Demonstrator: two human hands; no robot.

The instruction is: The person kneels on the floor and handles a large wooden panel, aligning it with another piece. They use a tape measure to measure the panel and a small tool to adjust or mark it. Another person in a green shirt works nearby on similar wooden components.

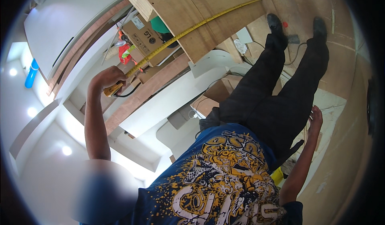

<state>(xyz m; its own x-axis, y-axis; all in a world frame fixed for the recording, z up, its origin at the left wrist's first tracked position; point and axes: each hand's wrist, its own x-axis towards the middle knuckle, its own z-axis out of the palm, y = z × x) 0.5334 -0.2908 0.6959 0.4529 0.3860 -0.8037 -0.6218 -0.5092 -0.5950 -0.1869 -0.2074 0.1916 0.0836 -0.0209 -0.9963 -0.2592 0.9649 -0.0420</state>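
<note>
My left hand [107, 80] is closed around the yellow case of a tape measure [112, 89], raised at the left. From it the yellow blade [192, 28] runs out to the upper right, lying across a plywood panel [216, 30] and ending near the panel's far edge. A dark strap loops below the case. My right hand [315, 121] hangs beside my right thigh, its fingers loosely bent and apart; I see nothing held in it.
A cardboard box [146, 40] and a red and yellow-green bundle [126, 52] sit under the blade. Cables [216, 80] trail beneath the panel. My dark shoes [275, 24] stand on a wooden floor [300, 64]. A blue cylinder [31, 73] is at the far left.
</note>
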